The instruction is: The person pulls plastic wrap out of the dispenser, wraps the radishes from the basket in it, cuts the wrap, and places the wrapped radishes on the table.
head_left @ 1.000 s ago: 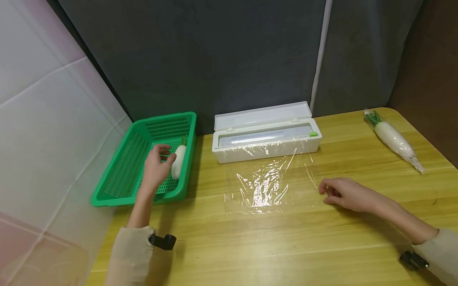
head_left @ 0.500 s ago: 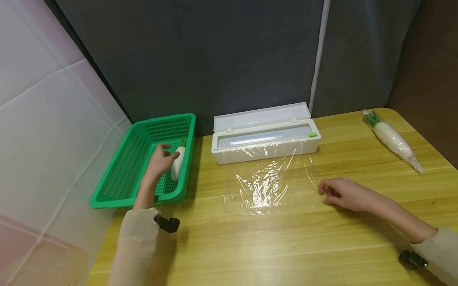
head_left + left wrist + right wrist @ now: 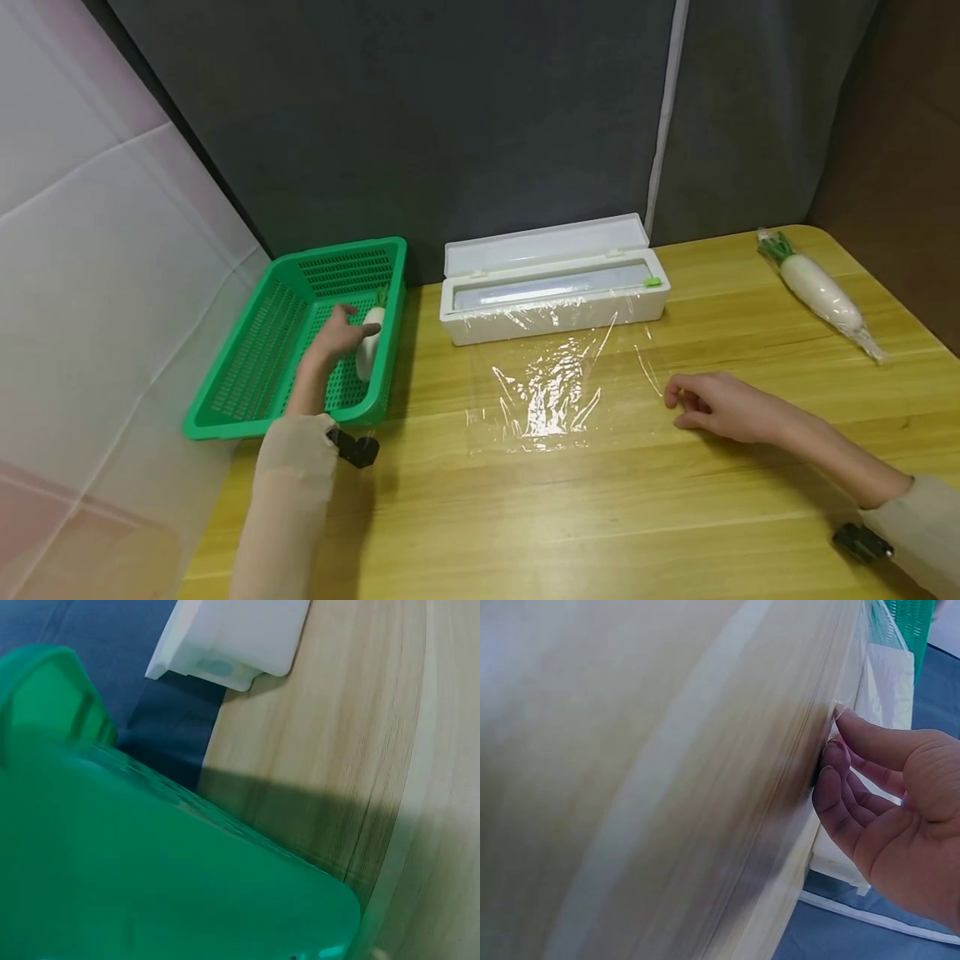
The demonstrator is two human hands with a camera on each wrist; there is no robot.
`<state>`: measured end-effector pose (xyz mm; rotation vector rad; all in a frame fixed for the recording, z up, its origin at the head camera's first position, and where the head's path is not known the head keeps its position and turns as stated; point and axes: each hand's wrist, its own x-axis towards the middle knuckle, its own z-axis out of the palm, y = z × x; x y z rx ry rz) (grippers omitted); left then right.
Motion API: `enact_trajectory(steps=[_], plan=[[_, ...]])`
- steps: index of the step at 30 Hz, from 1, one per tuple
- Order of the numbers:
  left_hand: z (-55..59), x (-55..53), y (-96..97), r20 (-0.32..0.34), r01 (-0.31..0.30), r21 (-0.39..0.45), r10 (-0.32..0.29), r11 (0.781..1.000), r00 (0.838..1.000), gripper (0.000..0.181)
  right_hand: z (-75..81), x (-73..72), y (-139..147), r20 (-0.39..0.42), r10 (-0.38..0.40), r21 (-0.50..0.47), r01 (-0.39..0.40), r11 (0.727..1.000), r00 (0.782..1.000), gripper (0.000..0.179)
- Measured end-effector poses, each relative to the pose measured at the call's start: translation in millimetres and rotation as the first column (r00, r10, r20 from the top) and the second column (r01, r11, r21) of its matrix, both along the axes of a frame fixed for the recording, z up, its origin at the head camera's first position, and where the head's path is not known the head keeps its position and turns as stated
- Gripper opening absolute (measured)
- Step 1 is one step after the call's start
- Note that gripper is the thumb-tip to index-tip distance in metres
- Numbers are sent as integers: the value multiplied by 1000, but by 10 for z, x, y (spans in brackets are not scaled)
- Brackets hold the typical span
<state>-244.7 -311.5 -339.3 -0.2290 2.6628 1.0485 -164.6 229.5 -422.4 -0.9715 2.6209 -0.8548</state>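
Note:
In the head view my left hand [image 3: 335,337] reaches into a green plastic basket [image 3: 197,423], thumb laid over a white daikon radish [image 3: 367,357] and fingers spread on its left side. The left wrist view shows the basket's side [image 3: 165,862] but not the hand. A sheet of clear plastic wrap [image 3: 551,400] lies pulled out over the table, running from a white wrap dispenser box [image 3: 555,322] with its lid up. My right hand [image 3: 723,408] stays at the sheet's right edge with loosely bent fingers; in the right wrist view the thumb and fingertips [image 3: 829,796] are apart.
Another daikon, wrapped in film [image 3: 823,292], lies at the table's back right. A green slider [image 3: 652,282] sits on the dispenser's right end. A dark cloth wall [image 3: 420,125] stands behind, and a pale panel [image 3: 97,275] rises left of the basket.
My left hand has moved slightly forward and deeper into the basket, bringing the thumb over the daikon. The right hand, plastic wrap and dispenser box have stayed in place.

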Motion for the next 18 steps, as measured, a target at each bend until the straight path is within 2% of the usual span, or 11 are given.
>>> enact_trajectory(steps=[5, 9, 15, 18], plan=[[-37, -52, 1, 70, 32, 6, -33, 999, 997, 71, 5, -4, -2, 9, 3, -1, -3, 1000, 1000, 16], [-65, -62, -2, 129, 34, 19, -36, 999, 991, 68, 1, -10, -4, 19, 0, 2, 0, 1000, 1000, 16], [-93, -77, -10, 131, 43, -60, -35, 997, 991, 45, 8, -15, -4, 32, -13, 8, 13, 1000, 999, 16], [-102, -89, -21, 133, 26, -79, -16, 997, 991, 41, 1, -17, -9, 33, -13, 6, 12, 1000, 999, 16]])
